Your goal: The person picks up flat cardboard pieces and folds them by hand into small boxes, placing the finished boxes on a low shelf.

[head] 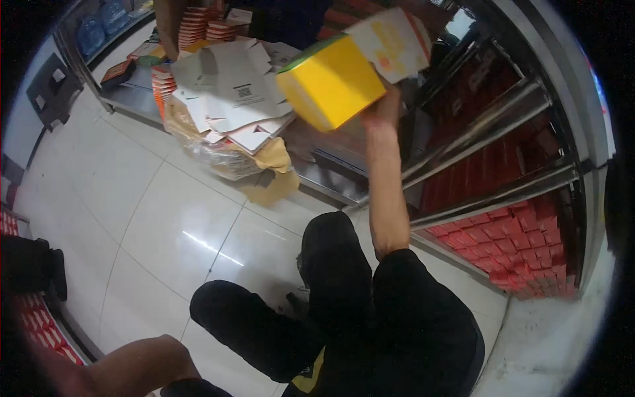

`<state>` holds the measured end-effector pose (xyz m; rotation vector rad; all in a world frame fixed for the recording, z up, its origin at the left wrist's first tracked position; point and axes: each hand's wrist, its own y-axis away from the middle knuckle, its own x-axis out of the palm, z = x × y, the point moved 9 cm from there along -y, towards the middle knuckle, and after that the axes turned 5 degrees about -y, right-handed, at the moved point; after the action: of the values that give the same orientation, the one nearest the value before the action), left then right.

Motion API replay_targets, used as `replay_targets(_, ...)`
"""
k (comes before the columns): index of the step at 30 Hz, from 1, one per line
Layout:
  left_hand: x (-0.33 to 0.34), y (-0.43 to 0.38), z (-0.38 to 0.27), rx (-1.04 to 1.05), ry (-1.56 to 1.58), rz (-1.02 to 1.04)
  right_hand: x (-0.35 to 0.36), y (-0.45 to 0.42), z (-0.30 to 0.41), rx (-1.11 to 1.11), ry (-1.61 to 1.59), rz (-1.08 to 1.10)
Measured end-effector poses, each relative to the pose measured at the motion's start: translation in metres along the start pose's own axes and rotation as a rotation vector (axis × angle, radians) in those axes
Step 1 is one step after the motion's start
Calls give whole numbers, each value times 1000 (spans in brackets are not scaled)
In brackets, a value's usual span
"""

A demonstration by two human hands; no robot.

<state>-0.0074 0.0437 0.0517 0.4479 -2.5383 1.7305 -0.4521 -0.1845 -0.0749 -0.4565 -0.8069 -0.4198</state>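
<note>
My right hand (389, 106) is raised at the upper right behind a yellow cardboard box (332, 82) and seems to grip it; the fingers are mostly hidden. Against the box's far side is a white carton (392, 42) with yellow print. To the left, a pile of flattened white cartons (233, 84) lies over the front edge of a metal shelf, with crumpled clear plastic (218, 159) and tan paper (275, 173) hanging below. My left hand (64, 372) is blurred and dark at the lower left rim, away from these things; its fingers cannot be made out.
Glass-fronted cabinets with metal frames (476, 134) stand on the right, stacked with red boxes (516, 243). Orange and white boxes (193, 30) are stacked behind the pile. Large plastic bottles (92, 34) stand at the upper left. More red and white boxes (44, 327) line the lower left.
</note>
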Motion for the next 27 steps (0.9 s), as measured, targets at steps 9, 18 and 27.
replay_targets(9, 80, 39, 64, -248, -34, 148, 53, 93, -46, 346, 259, 252)
replay_targets(18, 68, 108, 103, -521, -217, 162, 61, 178, -73, 561, 208, 356)
replay_targets(27, 11, 42, 94, -145, -334, -115, 69, 162, -108, 671, 283, 344)
